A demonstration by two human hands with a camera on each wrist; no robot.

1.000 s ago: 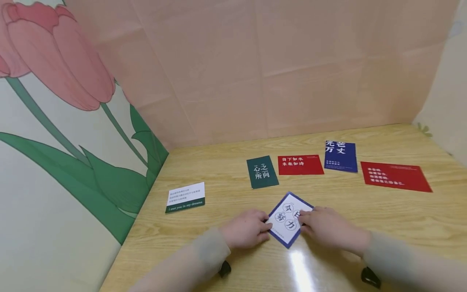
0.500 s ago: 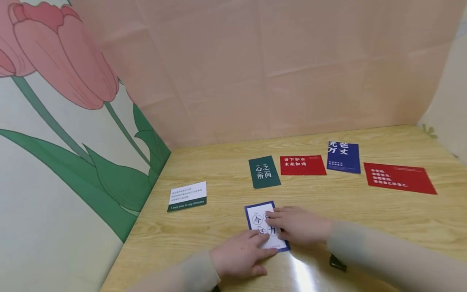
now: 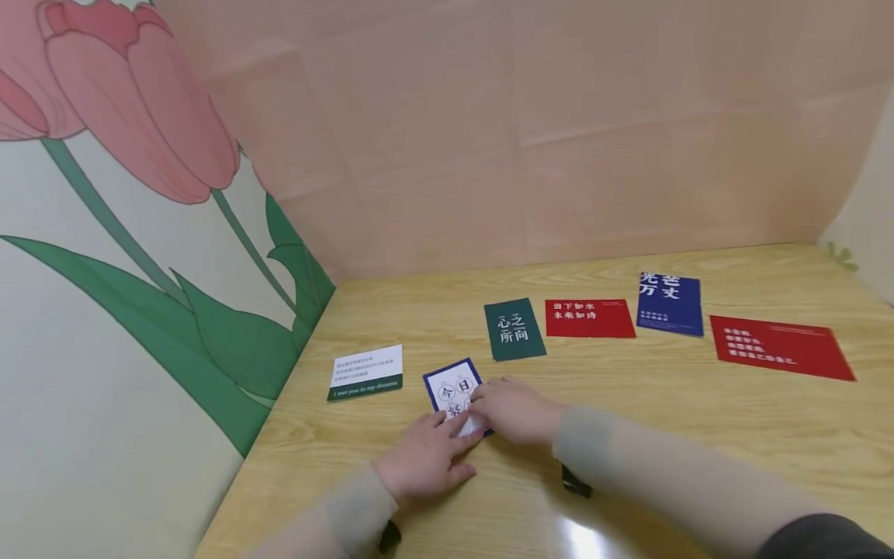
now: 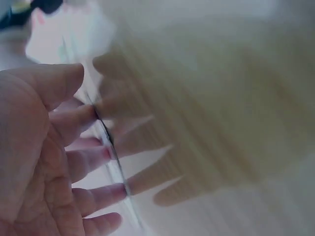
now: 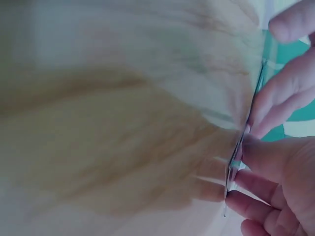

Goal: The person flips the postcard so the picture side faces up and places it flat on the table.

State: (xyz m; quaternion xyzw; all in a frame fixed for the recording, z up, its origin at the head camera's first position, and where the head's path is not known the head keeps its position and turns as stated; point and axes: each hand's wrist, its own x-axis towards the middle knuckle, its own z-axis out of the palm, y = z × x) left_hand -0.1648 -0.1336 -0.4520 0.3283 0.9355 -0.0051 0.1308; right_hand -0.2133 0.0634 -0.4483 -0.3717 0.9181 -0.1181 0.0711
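A white card with a blue border (image 3: 452, 390) lies on the wooden table, slightly tilted, with circled characters printed on it. My left hand (image 3: 424, 458) rests its extended fingertips on the card's lower part. From the right side, the fingertips of my right hand (image 3: 513, 411) touch the card and cover its lower right characters. Both wrist views show the card (image 4: 109, 135) nearly edge-on under the fingertips, with neither hand gripping round it. A white and green card (image 3: 365, 374) lies just left of the bordered card.
Farther back lie a dark green card (image 3: 515, 345), a red card (image 3: 590, 326), a blue card (image 3: 670, 314) and another red card (image 3: 782, 357). A pink sheet (image 3: 559, 140) hangs behind the glossy table (image 3: 628, 380). A tulip-painted wall (image 3: 140, 326) borders the left side.
The blue-bordered card has slid left toward the white and green card and turned from a diamond slant to nearly upright. Both hands have moved left with it.
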